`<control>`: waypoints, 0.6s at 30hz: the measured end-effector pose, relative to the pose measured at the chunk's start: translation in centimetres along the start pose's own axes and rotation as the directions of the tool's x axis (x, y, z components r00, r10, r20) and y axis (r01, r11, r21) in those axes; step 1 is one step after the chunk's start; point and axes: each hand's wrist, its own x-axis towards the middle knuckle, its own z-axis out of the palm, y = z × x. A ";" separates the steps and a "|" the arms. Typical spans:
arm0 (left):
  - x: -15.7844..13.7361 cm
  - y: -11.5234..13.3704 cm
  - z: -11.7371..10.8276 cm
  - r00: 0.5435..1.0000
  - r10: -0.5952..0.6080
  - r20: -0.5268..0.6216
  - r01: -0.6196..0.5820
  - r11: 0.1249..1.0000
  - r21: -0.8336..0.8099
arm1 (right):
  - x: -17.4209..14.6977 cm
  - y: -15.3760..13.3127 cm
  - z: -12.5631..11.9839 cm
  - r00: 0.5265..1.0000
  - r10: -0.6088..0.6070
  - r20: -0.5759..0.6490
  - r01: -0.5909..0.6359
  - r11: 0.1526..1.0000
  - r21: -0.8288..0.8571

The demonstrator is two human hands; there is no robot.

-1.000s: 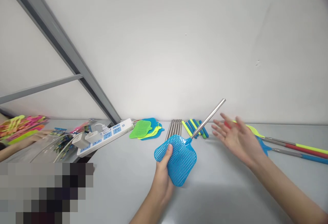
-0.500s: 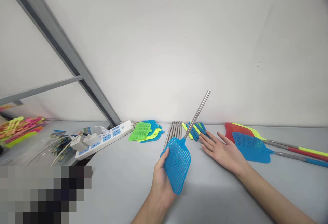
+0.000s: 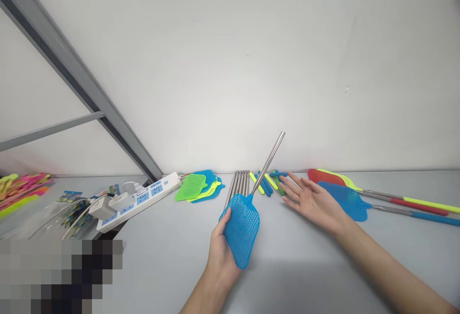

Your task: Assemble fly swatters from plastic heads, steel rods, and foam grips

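Observation:
In my left hand (image 3: 223, 252) is a blue fly swatter head (image 3: 241, 230), gripped by its edge with the thumb on the mesh. A bare metal rod (image 3: 269, 162) is joined to its neck and slants up to the right, without a coloured sleeve. My right hand (image 3: 314, 203) is open, palm up and fingers spread, holding nothing. Its fingertips are close to a blue grip sleeve (image 3: 279, 174) and a green one lying at the back. Other yellow and blue grip sleeves (image 3: 264, 185) lie behind the rod. Several metal rods (image 3: 241, 182) lie side by side behind the swatter head.
Left of the rods lie loose green, blue and yellow swatter heads (image 3: 192, 187). A white power strip (image 3: 143, 203) with plugs and cables sits further left, near plastic-bagged items (image 3: 77, 213). Sleeved swatters with red, yellow and blue heads (image 3: 347, 200) lie at right.
The blue sleeve near my right fingertips now lies crosswise, exposing more of the green one. My right hand stays open. The whole view has shifted slightly; my left hand still holds the swatter head.

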 end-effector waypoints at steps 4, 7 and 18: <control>-0.1 -0.1 0.2 1.000 0.010 -0.013 -0.010 1.000 -0.008 | -0.8 -1.3 1.1 0.999 -0.030 0.014 0.031 0.994 -0.103; -0.2 -0.2 0.2 1.000 0.001 -0.013 -0.001 1.000 -0.015 | -1.6 -2.4 2.2 0.998 -0.056 0.030 0.060 0.987 -0.149; 0.2 -0.5 -0.2 0.999 -0.032 0.009 0.032 0.999 0.018 | -2.1 -3.5 2.2 0.997 -0.063 -0.043 0.056 0.987 -0.150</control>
